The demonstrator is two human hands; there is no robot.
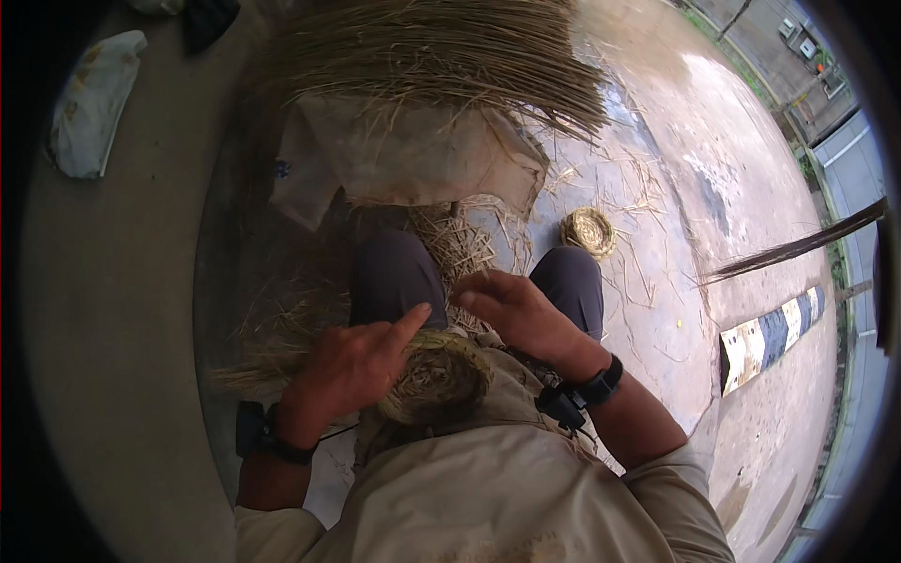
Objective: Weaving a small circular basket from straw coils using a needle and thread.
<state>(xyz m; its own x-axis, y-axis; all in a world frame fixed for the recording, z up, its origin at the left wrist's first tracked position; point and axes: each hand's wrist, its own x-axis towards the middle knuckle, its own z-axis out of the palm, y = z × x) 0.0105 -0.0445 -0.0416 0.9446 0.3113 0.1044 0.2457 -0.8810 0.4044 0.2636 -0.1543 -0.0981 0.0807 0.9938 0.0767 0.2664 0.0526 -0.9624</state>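
Observation:
A small round straw basket [439, 380] sits in my lap with its hollow facing up. My left hand [352, 366] is at its left rim, the index finger stretched out over it and the other fingers curled at the edge, partly hidden. Just above the far right rim, my right hand [516, 314] is held with its fingers bent together. Whatever may be between those fingertips is too small to make out. Both wrists wear dark straps with small devices.
Beyond my knees lies a large bundle of dry straw [441, 52] over a pale cloth sheet [413, 155]. Loose straw [455, 244] litters the ground between my legs. Another woven straw basket [588, 232] stands past my right knee. A white plastic bag [97, 103] lies far left.

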